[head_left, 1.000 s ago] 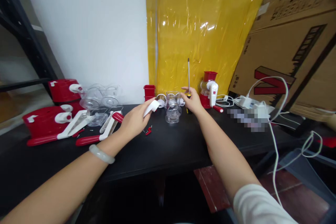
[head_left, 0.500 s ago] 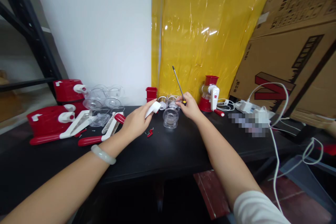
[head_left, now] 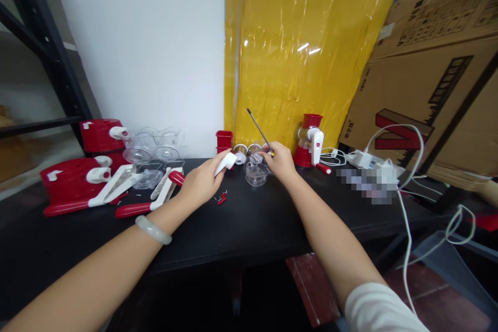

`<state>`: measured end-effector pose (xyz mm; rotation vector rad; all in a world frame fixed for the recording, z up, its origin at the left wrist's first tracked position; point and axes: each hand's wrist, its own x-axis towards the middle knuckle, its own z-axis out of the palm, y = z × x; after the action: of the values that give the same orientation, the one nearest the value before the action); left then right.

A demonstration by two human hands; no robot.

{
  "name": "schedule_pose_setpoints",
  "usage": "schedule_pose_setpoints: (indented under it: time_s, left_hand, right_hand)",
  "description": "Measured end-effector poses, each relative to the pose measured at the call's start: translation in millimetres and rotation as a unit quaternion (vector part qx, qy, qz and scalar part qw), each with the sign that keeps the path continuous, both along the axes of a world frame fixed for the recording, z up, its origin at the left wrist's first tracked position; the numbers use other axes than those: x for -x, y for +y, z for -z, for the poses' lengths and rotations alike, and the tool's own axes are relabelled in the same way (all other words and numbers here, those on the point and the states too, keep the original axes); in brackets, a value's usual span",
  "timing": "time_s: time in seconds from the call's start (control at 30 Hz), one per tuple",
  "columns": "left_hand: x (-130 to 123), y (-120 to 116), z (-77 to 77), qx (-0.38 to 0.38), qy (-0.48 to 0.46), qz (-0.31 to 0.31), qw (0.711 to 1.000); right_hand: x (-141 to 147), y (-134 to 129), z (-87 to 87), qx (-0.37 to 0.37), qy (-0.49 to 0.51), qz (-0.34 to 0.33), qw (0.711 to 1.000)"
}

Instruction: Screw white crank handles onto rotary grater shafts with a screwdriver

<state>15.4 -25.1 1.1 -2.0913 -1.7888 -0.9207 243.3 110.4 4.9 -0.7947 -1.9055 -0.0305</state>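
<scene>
Across the middle of a black table (head_left: 249, 233), as the head camera looks down, both bare hands are at work. The left hand (head_left: 200, 182) has its fingers curled closed round a white crank arm (head_left: 224, 163), whose end sticks out past the fingertips. A red grip (head_left: 177, 178) shows beside that hand; whether it belongs to the held piece, I cannot tell. A pale bangle (head_left: 153, 229) circles the left wrist.

The right hand (head_left: 281, 160) is closed round a screwdriver (head_left: 259, 127), its shaft slanting up and to the left. The same hand's thumb and fingers meet a clear plastic housing (head_left: 256, 173), which sits between the two hands; how firmly they grip it is hidden. Just behind stand metal grating drums (head_left: 240, 154) and a red rectangular cup (head_left: 224, 139). Near the left hand lie small red parts (head_left: 221, 198) with a few screws.

Farther left are red bases (head_left: 70, 181), more clear housings (head_left: 150, 145) and white crank handles (head_left: 111, 187) with red grips. To the right of the right hand, an assembled rotary grater (head_left: 310, 140) stands upright near white cables (head_left: 336, 155), with a large cardboard box (head_left: 420, 78) beyond. A yellow plastic curtain (head_left: 299, 52) hangs behind.
</scene>
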Motion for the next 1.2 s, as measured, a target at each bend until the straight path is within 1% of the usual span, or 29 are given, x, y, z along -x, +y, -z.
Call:
schedule_pose_setpoints:
  time_s: [0.1,0.2,0.27,0.33,0.47,0.53,0.67,0.77,0.83,0.9,0.97,1.07,1.13,1.2]
  left_hand:
    - [0,0,0.0,0.004,0.009,-0.007,1.000]
    - [-2,0,-1.1,0.025,0.015,-0.029,0.999]
    - [-3,0,-1.6,0.052,0.018,-0.052,0.997]
    - [-3,2,-1.4,0.071,0.018,-0.073,0.995]
    - [3,7,-0.5,0.087,-0.001,-0.092,0.992]
    - [7,10,-0.5,0.085,-0.019,-0.090,0.992]
    - [15,15,0.8,0.054,-0.070,-0.064,0.994]
    - [19,20,4.6,0.043,-0.136,-0.033,0.989]
    - [20,23,7.3,0.040,-0.222,0.002,0.974]
    - [18,26,8.8,0.023,-0.320,0.035,0.946]
    - [16,28,8.5,-0.009,-0.395,0.055,0.917]
    - [13,29,6.7,-0.044,-0.445,0.073,0.892]
    - [12,29,6.3,-0.048,-0.452,0.077,0.887]
    - [13,29,7.6,-0.047,-0.449,0.068,0.890]
  right_hand:
    - [4,-2,4.2,-0.005,-0.017,0.062,0.998]
    - [9,-1,11.4,0.000,0.007,0.085,0.996]
    - [13,2,17.2,-0.005,0.020,0.072,0.997]
    - [16,6,23.0,-0.011,0.016,0.044,0.999]
    - [19,14,31.4,-0.002,0.005,0.002,1.000]
    - [19,14,33.0,0.004,0.008,-0.006,1.000]
    - [18,9,31.2,0.015,0.016,-0.014,1.000]
    - [17,4,27.8,0.018,0.033,-0.023,0.999]
    - [16,2,26.0,0.041,0.045,-0.045,0.997]
    - [15,1,25.0,0.081,0.057,-0.072,0.992]
    - [14,0,24.5,0.111,0.060,-0.087,0.988]
    - [14,-1,24.3,0.122,0.029,-0.078,0.989]
    - [14,-2,25.1,0.131,-0.013,-0.074,0.989]
    - [16,-1,27.4,0.144,-0.052,-0.091,0.984]
